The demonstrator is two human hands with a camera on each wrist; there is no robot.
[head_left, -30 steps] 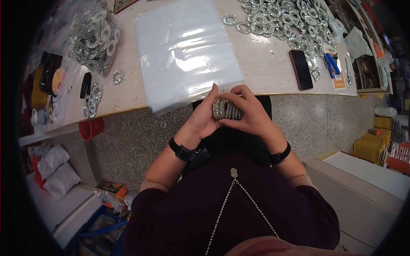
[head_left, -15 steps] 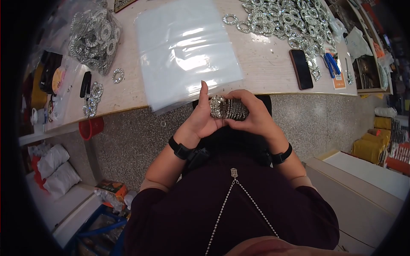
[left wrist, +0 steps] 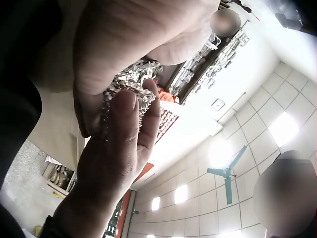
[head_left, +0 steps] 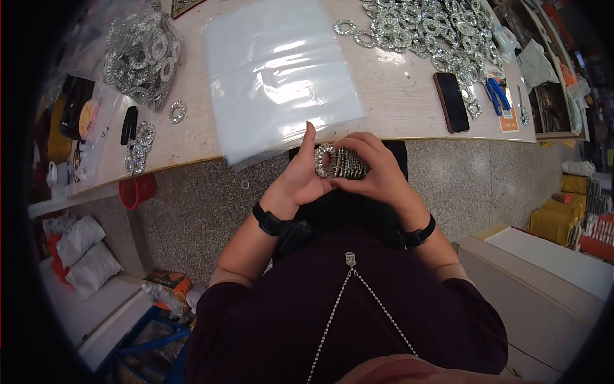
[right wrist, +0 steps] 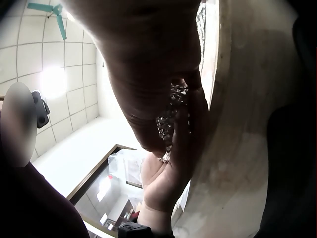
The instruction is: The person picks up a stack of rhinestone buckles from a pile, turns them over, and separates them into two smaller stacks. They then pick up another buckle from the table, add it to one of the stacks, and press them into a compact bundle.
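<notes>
Ring stack held crosswise, long axis left-right

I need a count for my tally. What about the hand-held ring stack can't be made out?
Head view: the right hand curls over the ring stack, hiding its count.
Left wrist view: the left hand covers most of it.
Right wrist view: shadowed, only a sliver shows.
Head view: the ring pile is cut off by the top edge.
</notes>
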